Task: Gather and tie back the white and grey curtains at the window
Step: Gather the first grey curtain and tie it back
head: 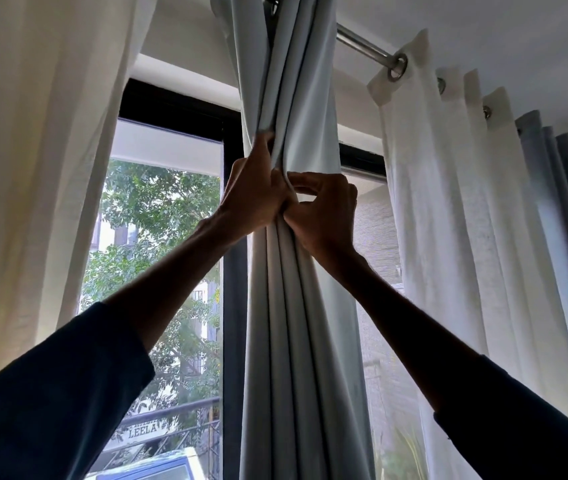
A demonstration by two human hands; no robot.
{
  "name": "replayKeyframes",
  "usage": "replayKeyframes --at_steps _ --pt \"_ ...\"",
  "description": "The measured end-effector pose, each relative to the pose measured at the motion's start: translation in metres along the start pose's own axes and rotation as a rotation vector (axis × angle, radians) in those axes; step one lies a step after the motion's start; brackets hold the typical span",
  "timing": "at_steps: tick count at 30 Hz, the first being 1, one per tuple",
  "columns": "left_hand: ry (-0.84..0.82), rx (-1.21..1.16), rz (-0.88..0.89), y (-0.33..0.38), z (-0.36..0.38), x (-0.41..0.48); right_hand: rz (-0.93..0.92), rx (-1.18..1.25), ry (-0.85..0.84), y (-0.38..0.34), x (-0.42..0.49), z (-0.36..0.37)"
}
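Note:
A pale grey curtain [296, 306] hangs bunched into a narrow column in front of the window's black centre post. My left hand [254, 188] grips its folds from the left, fingers reaching up into the pleats. Against it, my right hand [324, 213] pinches the folds from the right, thumb and fingers curled round the fabric. A white curtain [33, 150] hangs at the left. Another white curtain [448, 220] hangs at the right on the metal rod [362, 43], and a darker grey curtain [566, 202] hangs beyond it.
The window's black frame [234, 341] stands behind the bunched curtain. Trees, a railing and a building show through the left pane [157, 271]. A mesh screen covers the right pane [379, 271]. The ceiling is close above the rod.

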State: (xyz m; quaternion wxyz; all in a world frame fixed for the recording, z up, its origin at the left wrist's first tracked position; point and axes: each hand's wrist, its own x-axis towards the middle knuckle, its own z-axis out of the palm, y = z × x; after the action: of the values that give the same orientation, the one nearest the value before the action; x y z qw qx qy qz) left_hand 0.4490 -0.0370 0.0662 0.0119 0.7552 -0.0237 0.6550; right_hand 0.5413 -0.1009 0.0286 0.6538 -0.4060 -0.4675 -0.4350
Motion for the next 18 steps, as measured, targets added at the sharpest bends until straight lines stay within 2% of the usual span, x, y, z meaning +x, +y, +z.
replayKeyframes --at_steps 2,4,5,8,11,15,18 --pt "-0.049 -0.116 0.066 0.002 -0.006 -0.005 0.011 -0.005 -0.009 0.001 -0.002 0.002" --pt "-0.06 -0.126 0.094 0.003 -0.008 -0.01 0.021 -0.012 -0.023 0.0 -0.003 0.002" --pt "-0.032 -0.125 0.085 0.004 -0.007 -0.012 0.019 -0.019 -0.021 -0.001 -0.004 0.002" --pt "0.19 -0.069 0.029 0.003 -0.001 -0.016 0.002 -0.036 0.018 -0.007 -0.009 -0.002" --pt "0.257 -0.051 -0.105 0.005 0.002 -0.016 0.006 -0.04 0.054 -0.012 -0.016 -0.004" --pt "0.197 -0.051 -0.183 0.005 0.0 -0.014 0.033 -0.019 0.102 -0.01 -0.019 -0.005" --pt "0.065 -0.084 -0.371 0.006 -0.002 0.001 0.035 -0.015 0.066 -0.01 -0.019 -0.006"
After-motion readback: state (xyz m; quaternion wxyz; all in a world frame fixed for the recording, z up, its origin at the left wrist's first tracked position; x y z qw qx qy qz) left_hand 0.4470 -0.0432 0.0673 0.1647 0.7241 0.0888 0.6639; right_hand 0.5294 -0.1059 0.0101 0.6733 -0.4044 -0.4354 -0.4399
